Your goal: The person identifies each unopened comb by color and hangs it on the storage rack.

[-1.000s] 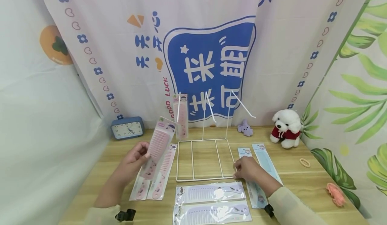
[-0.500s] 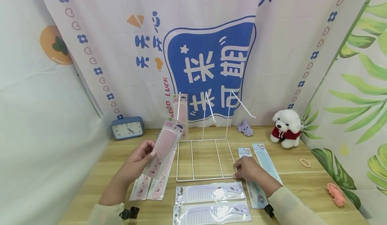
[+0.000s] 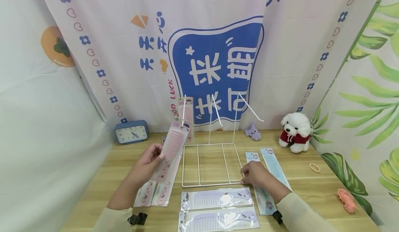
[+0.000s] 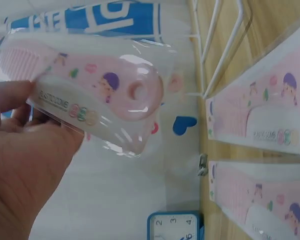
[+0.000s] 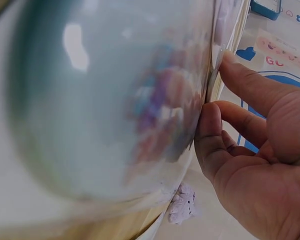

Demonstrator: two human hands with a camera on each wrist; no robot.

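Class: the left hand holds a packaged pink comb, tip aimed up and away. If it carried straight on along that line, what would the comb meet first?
Probably the pink packaged comb already hanging on the white wire rack's left hook, just beyond the held pink comb in the left hand; depth is uncertain.

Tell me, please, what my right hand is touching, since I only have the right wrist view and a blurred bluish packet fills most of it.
Observer: In the head view, your right hand rests at the front right corner of the white wire rack, fingers against its base frame.
Operator: And is the left hand holding something?
Observer: Yes, the left hand grips a packaged pink comb, raised and tilted toward the rack's left hook.
Operator: Is anything hanging on the rack?
Observer: One pink comb packet hangs on the left hook; the other two hooks are bare.
Operator: What is that bluish packet?
Observer: Probably one of two blue comb packets lying beside your right hand.
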